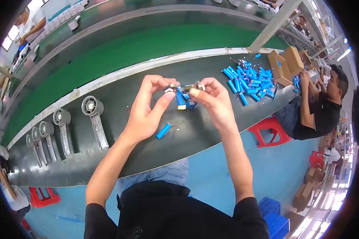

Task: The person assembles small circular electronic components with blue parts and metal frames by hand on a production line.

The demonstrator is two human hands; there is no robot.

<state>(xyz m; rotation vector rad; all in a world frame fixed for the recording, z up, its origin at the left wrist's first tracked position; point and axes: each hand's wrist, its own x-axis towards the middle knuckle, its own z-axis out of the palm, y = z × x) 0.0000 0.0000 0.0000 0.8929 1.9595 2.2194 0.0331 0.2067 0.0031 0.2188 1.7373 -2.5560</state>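
My left hand (145,109) and my right hand (216,105) are raised over the dark table, fingertips close together. Between them they pinch a small circuit board (186,88) with pale parts at its ends. A blue piece with a pale end (180,101), perhaps a battery or a wire bundle, hangs under the board; the fingers partly hide how it joins. On the table below lies one blue battery pack (163,130) with a thin lead and small connector. To my left stands a row of several grey fan housings with handles (93,107).
A heap of blue battery packs (249,81) lies at the right, beside an open cardboard box (281,69). A co-worker (327,103) sits beyond it, near a red stool (269,131). A green conveyor belt (155,44) runs behind a pale rail; a post (273,26) rises there.
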